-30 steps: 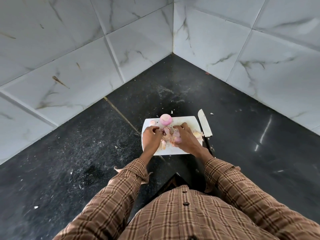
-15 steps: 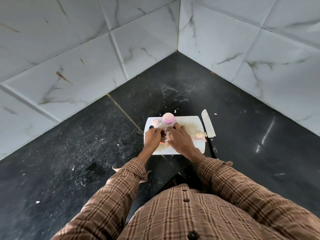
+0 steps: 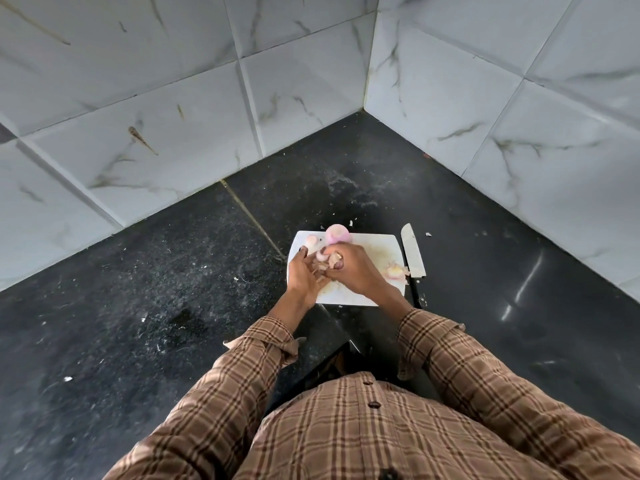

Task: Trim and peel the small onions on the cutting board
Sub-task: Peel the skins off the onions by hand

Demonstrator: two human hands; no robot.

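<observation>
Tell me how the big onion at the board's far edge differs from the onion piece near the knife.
The big onion is round, whole and pink; the onion piece is smaller, flatter, paler and ragged. The big onion sits at the far edge by the hands; the piece lies at the right edge beside the knife. Both rest on the white cutting board, untouched.
</observation>
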